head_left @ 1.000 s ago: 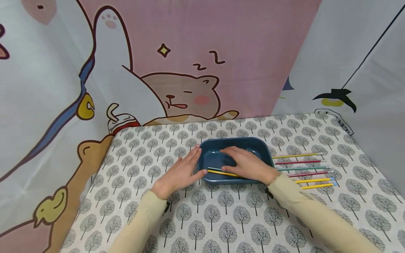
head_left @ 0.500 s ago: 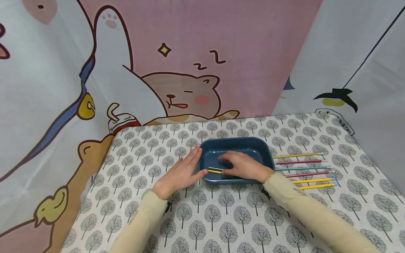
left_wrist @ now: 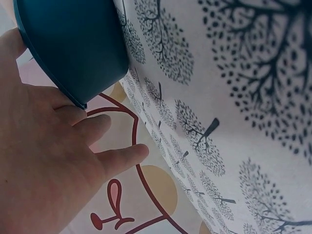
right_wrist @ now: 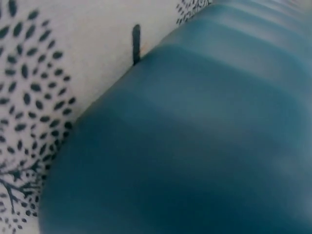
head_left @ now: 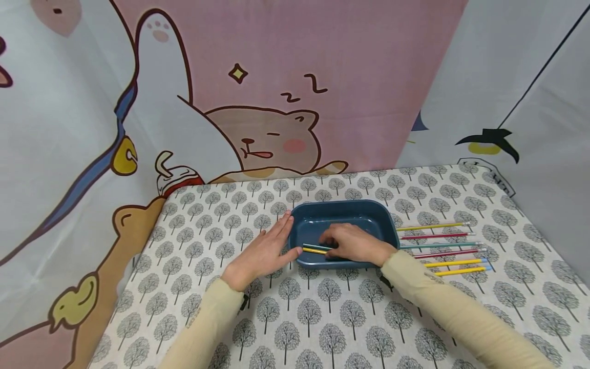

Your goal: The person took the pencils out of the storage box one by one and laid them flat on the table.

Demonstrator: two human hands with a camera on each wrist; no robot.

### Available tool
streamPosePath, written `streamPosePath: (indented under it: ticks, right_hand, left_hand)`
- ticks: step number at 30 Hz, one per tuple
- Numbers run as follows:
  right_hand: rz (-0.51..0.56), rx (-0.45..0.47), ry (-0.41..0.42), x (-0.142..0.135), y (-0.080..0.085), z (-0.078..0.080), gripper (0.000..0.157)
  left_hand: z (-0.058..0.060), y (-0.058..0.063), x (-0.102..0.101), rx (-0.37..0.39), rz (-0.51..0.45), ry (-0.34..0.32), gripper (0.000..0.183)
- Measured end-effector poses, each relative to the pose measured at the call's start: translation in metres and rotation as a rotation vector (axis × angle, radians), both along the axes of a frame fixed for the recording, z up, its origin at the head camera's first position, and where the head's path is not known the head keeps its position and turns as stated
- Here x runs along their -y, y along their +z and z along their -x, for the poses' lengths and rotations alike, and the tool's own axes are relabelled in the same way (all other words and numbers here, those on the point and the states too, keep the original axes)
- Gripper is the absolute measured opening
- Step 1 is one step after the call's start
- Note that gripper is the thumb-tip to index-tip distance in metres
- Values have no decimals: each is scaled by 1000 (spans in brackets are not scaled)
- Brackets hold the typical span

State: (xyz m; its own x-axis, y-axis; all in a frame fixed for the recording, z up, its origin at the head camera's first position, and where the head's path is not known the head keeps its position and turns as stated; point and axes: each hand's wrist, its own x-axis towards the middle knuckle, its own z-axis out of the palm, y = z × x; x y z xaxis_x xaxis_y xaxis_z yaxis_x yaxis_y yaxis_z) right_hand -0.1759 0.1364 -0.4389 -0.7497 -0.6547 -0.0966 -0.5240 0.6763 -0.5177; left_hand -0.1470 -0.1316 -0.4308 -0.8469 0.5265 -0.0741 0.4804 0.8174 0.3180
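A dark blue tray (head_left: 350, 211) sits mid-table on the tree-print cloth. My left hand (head_left: 264, 250) lies flat on the cloth with straight fingers against the tray's left wall, thumb at its near corner; the left wrist view shows the same hand (left_wrist: 48, 161) beside the tray (left_wrist: 68, 44). My right hand (head_left: 354, 244) is inside the tray, fingers curled down onto a yellow pencil (head_left: 315, 250) and a green pencil (head_left: 315, 246) whose left ends stick out. In the right wrist view only the tray wall (right_wrist: 195, 146) shows, blurred and close.
Several coloured pencils (head_left: 440, 246) lie in a row on the cloth just right of the tray. Cartoon-print fabric walls (head_left: 276, 102) stand behind and on both sides. The table edge (head_left: 138, 246) runs along the left.
My right hand drew back toward the tray's near side and its fingers went from flat to curled over the pencils. The left hand and the tray stayed put.
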Motion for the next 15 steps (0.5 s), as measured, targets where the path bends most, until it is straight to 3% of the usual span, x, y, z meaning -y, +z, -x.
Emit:
streamPosePath:
  ticks: [9,15]
  right_hand:
    - [-29,12,11,1,-1,1,18]
    - [-59,19,3,2,-1,2,15]
  left_hand:
    - [0,0,0,7,8,2,86]
    - [0,0,0,22,9,12,88]
